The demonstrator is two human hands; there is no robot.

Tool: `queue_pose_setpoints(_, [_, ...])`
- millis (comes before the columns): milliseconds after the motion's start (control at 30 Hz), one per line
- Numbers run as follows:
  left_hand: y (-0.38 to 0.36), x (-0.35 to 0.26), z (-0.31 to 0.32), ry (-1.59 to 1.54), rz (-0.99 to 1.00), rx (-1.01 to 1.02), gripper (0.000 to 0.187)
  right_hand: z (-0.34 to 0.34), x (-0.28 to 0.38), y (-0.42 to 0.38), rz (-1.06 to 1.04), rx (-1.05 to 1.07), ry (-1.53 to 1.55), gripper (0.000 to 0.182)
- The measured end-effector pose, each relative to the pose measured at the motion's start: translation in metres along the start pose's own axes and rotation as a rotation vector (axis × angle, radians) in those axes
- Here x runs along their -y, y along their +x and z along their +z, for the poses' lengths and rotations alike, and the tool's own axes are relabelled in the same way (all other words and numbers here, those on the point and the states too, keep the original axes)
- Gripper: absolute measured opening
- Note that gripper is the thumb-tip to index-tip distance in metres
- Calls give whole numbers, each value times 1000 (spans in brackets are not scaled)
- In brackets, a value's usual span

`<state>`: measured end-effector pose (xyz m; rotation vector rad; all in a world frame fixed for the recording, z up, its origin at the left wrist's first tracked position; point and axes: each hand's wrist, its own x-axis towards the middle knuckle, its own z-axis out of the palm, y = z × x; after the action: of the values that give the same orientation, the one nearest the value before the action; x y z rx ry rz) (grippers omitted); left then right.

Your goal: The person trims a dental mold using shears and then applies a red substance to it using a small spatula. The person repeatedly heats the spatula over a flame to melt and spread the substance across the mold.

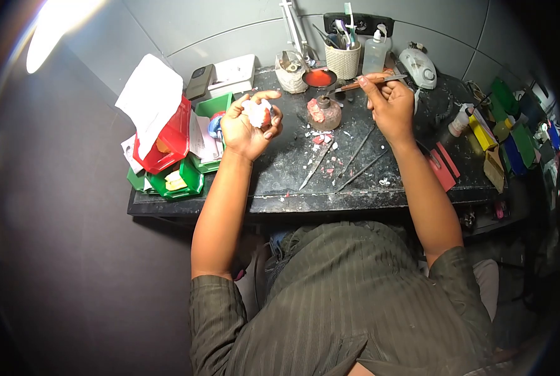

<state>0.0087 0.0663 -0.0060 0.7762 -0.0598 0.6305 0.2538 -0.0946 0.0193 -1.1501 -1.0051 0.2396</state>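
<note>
In my left hand (250,135), raised over the desk's left part, is a small white dental cast (255,113) with red wax on its side. The fingers curl around it and cover some of its surface. My right hand (391,106) grips a wax knife (352,86) by its wooden handle. Its blade points left, at the top of a glass spirit burner (330,119) with pink wax stuck to its side. I cannot make out a flame. Just behind the burner is a dark pan of red wax (319,78).
Red bin (178,141) and green bin (195,182) stand at left, papers on top. Metal tools (360,150) and wax scraps lie in front of the burner. A brush cup (343,61) and bottle (375,55) stand behind. Red wax sheets (443,166) lie at right.
</note>
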Motion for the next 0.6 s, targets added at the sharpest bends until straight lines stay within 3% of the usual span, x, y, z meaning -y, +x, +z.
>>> queue_pose_setpoints(200, [0, -2, 3, 19, -89, 174, 56, 1, 0, 0, -15, 4, -7, 14])
queue_pose_setpoints(267, [-2, 0, 17, -25, -74, -30, 57, 1, 1, 0, -46, 13, 66, 14])
queue_pose_setpoints(400, [3, 8, 6, 60, -50, -104, 53, -1, 3, 4, -76, -14, 149, 14])
queue_pose_setpoints(533, [7, 21, 17, 433, 164, -148, 38, -3, -5, 7, -57, -74, 25, 15])
queue_pose_setpoints(600, [6, 27, 26, 699, 302, -222, 50, -1, -7, 8, -61, -71, 8, 15])
